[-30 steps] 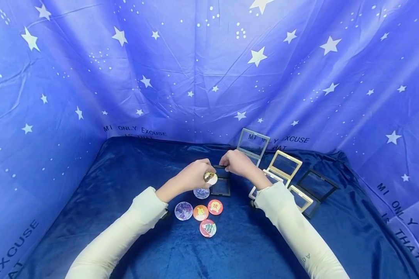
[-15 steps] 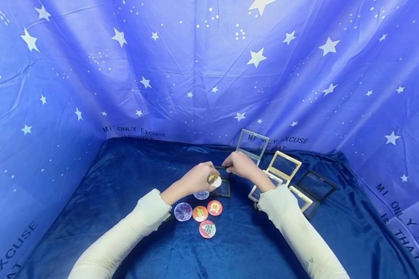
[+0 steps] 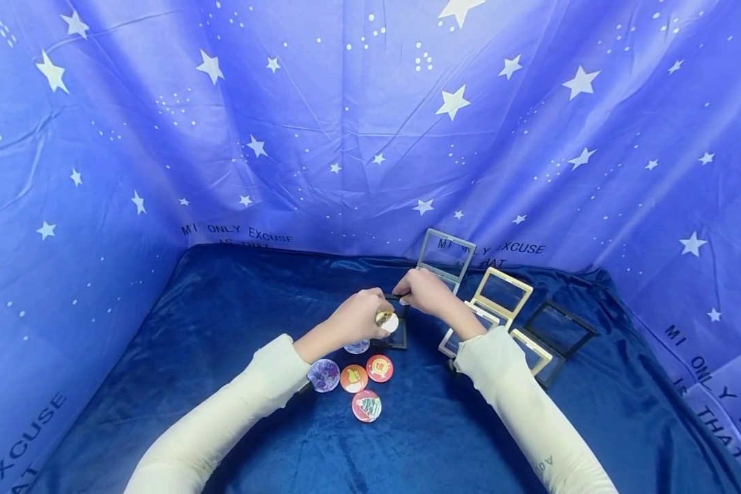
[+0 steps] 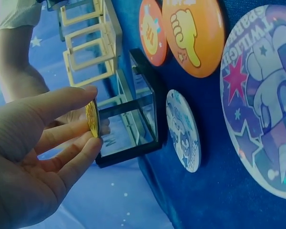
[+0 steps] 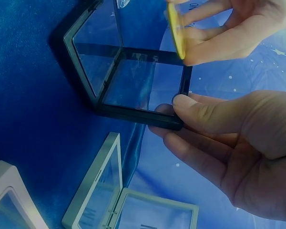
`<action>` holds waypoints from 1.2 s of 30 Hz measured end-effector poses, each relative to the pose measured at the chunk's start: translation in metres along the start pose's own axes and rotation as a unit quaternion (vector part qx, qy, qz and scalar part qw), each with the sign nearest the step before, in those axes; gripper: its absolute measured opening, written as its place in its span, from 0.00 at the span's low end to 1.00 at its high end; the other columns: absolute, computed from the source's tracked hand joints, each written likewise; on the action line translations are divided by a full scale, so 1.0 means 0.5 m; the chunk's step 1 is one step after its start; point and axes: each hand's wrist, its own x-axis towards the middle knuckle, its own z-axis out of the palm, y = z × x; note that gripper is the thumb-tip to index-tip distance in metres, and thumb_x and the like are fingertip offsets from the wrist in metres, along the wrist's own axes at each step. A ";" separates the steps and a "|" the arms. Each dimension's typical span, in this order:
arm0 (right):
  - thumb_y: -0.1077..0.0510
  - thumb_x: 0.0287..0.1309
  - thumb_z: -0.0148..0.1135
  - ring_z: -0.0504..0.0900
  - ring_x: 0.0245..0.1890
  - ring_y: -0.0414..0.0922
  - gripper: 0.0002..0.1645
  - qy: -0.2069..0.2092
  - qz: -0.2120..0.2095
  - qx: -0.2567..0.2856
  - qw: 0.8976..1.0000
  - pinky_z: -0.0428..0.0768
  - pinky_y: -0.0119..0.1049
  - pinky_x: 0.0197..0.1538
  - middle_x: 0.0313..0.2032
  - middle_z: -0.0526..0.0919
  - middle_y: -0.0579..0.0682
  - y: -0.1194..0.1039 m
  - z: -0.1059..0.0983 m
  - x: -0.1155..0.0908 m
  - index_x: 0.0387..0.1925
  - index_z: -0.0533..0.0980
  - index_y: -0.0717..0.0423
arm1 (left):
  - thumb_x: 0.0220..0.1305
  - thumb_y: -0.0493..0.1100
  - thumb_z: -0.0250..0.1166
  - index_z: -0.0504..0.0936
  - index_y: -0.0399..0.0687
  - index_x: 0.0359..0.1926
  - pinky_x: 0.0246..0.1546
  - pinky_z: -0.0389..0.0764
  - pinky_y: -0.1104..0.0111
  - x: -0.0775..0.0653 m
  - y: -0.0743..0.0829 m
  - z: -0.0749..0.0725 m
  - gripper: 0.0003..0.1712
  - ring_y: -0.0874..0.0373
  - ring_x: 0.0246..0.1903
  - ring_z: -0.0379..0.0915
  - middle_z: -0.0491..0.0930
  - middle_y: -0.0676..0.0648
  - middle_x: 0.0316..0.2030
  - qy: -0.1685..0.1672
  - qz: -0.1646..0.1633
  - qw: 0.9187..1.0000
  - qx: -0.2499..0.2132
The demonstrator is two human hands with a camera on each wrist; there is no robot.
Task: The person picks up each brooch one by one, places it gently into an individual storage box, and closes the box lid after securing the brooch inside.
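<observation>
My left hand (image 3: 358, 317) pinches a gold coin (image 3: 387, 320) by its edge between thumb and fingers; the left wrist view shows the coin (image 4: 92, 119) nearly edge-on. Just behind it stands a small hinged black display frame (image 5: 133, 117) with clear panes, opened into an L. My right hand (image 3: 425, 287) grips the upper edge of its raised half, thumb (image 5: 200, 112) on one side and fingers on the other. The coin is held before the panes, apart from them in the right wrist view. A blue-and-white round badge (image 4: 183, 131) lies beside the frame, partly hidden in the head view.
Nearer the body lie a purple badge (image 3: 324, 376), an orange thumbs-up badge (image 3: 354, 378), a red badge (image 3: 379, 368) and a tree badge (image 3: 367, 406). To the right stand several opened frames, including a grey one (image 3: 451, 235), a yellow one (image 3: 511, 276) and a larger black one (image 3: 568, 315).
My left hand has moved slightly right with the coin, bringing it in front of the black frame. The coin has turned a little. My right hand keeps its grip, having shifted slightly right.
</observation>
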 end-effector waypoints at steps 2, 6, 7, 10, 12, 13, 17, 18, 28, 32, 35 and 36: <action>0.71 0.62 0.65 0.89 0.45 0.54 0.11 0.002 -0.001 -0.001 1.000 0.86 0.45 0.49 0.44 0.90 0.59 0.000 0.000 0.000 0.45 0.87 0.64 | 0.54 0.42 0.79 0.89 0.41 0.49 0.44 0.83 0.65 0.003 0.002 0.003 0.21 0.55 0.40 0.80 0.84 0.44 0.45 -0.004 -0.002 1.000 0.012; 0.71 0.62 0.64 0.89 0.45 0.54 0.12 0.004 0.002 -0.001 1.000 0.86 0.45 0.50 0.44 0.90 0.59 -0.002 0.000 0.000 0.45 0.87 0.63 | 0.54 0.43 0.79 0.89 0.42 0.50 0.46 0.83 0.65 0.009 0.003 0.007 0.21 0.55 0.42 0.81 0.84 0.45 0.45 -0.017 -0.001 1.000 0.025; 0.71 0.62 0.64 0.89 0.45 0.54 0.12 0.004 0.003 -0.001 1.000 0.86 0.45 0.50 0.44 0.90 0.59 -0.002 0.000 0.001 0.44 0.87 0.63 | 0.55 0.43 0.79 0.89 0.42 0.50 0.46 0.83 0.65 0.010 0.003 0.007 0.21 0.55 0.43 0.81 0.84 0.45 0.45 -0.021 0.001 0.999 0.028; 0.71 0.62 0.65 0.89 0.45 0.54 0.12 0.002 0.008 -0.001 1.000 0.86 0.45 0.49 0.44 0.90 0.58 -0.002 0.000 0.002 0.44 0.87 0.63 | 0.54 0.42 0.80 0.89 0.42 0.48 0.47 0.83 0.65 0.015 0.002 0.008 0.20 0.54 0.45 0.82 0.85 0.45 0.45 -0.030 0.013 0.999 0.035; 0.71 0.61 0.65 0.89 0.45 0.54 0.11 0.000 0.008 -0.001 1.000 0.86 0.45 0.49 0.43 0.90 0.58 -0.003 0.000 0.003 0.44 0.87 0.63 | 0.53 0.42 0.80 0.90 0.43 0.46 0.46 0.83 0.66 0.020 0.000 0.008 0.18 0.55 0.44 0.82 0.86 0.45 0.43 -0.034 0.023 0.998 0.042; 0.71 0.61 0.65 0.89 0.45 0.54 0.11 0.000 0.007 -0.001 1.000 0.86 0.45 0.49 0.43 0.90 0.58 -0.003 0.000 0.004 0.44 0.88 0.63 | 0.53 0.42 0.80 0.90 0.43 0.45 0.45 0.83 0.66 0.022 -0.001 0.008 0.17 0.56 0.43 0.82 0.86 0.46 0.42 -0.037 0.028 0.998 0.046; 0.72 0.60 0.66 0.89 0.45 0.54 0.11 0.000 0.001 -0.002 1.000 0.86 0.45 0.49 0.42 0.90 0.59 -0.005 -0.001 0.005 0.42 0.88 0.63 | 0.52 0.41 0.80 0.91 0.45 0.37 0.38 0.80 0.69 0.034 -0.002 0.005 0.10 0.58 0.36 0.79 0.86 0.48 0.34 -0.047 0.048 0.996 0.062; 0.72 0.60 0.66 0.89 0.45 0.54 0.11 0.000 -0.001 -0.003 1.000 0.87 0.45 0.48 0.42 0.91 0.59 -0.005 -0.001 0.005 0.42 0.88 0.63 | 0.52 0.41 0.80 0.91 0.45 0.36 0.38 0.80 0.69 0.037 -0.003 0.005 0.10 0.59 0.35 0.79 0.86 0.49 0.33 -0.050 0.051 0.995 0.066; 0.72 0.59 0.66 0.90 0.40 0.52 0.10 0.001 -0.006 -0.005 1.000 0.87 0.43 0.45 0.40 0.91 0.58 -0.006 -0.002 0.006 0.40 0.88 0.62 | 0.51 0.38 0.80 0.91 0.43 0.37 0.42 0.84 0.68 0.051 0.003 0.001 0.10 0.57 0.40 0.85 0.90 0.49 0.36 -0.093 0.039 0.993 0.053; 0.73 0.59 0.65 0.90 0.39 0.52 0.11 0.003 -0.013 -0.010 1.000 0.87 0.43 0.44 0.39 0.91 0.58 -0.007 -0.001 0.006 0.39 0.89 0.62 | 0.52 0.38 0.80 0.91 0.43 0.38 0.43 0.85 0.68 0.055 0.002 0.004 0.11 0.56 0.42 0.86 0.90 0.49 0.37 -0.098 0.038 0.993 0.046; 0.73 0.59 0.65 0.90 0.39 0.51 0.11 0.001 -0.015 -0.009 1.000 0.87 0.42 0.43 0.39 0.91 0.58 -0.006 0.000 0.006 0.39 0.89 0.62 | 0.52 0.38 0.80 0.91 0.43 0.36 0.41 0.84 0.69 0.057 0.001 0.008 0.10 0.58 0.39 0.85 0.90 0.49 0.35 -0.099 0.041 0.993 0.044; 0.73 0.59 0.65 0.90 0.38 0.51 0.11 0.000 -0.015 -0.007 1.000 0.87 0.42 0.43 0.38 0.91 0.58 -0.006 0.000 0.006 0.39 0.89 0.62 | 0.52 0.38 0.80 0.91 0.43 0.34 0.39 0.83 0.70 0.058 0.001 0.009 0.09 0.59 0.37 0.84 0.90 0.50 0.33 -0.098 0.043 0.993 0.046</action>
